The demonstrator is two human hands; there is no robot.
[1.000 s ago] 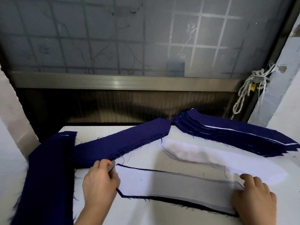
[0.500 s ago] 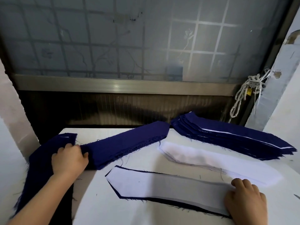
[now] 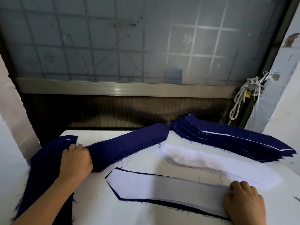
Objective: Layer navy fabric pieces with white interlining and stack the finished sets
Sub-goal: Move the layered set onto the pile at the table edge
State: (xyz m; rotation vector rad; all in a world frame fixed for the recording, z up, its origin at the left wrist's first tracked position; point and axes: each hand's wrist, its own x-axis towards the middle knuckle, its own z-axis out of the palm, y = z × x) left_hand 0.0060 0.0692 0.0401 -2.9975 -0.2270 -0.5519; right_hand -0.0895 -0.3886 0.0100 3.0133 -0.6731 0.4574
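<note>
A white interlining piece [image 3: 170, 189] lies on a navy piece whose dark edge [image 3: 186, 208] shows along the near side, in the middle of the white table [image 3: 138, 216]. My right hand [image 3: 243, 203] presses down on the right end of this set. My left hand [image 3: 76, 161] grips the top of a thick bundle of navy pieces [image 3: 129, 143] at the left. That bundle bends over the table's left edge [image 3: 43, 176]. A stack of white interlining [image 3: 203, 163] lies behind the set. At the back right sits a stack of layered sets [image 3: 235, 140].
A frosted window with a metal sill [image 3: 121, 88] runs behind the table. A knotted white rope [image 3: 243, 101] hangs at the right by a pale wall [image 3: 279, 95]. A small dark tip [image 3: 297, 198] shows at the table's right edge.
My left hand left the near-left end of the set and moved up-left onto the navy bundle, where it now grips the fabric. My right hand stayed on the right end.
</note>
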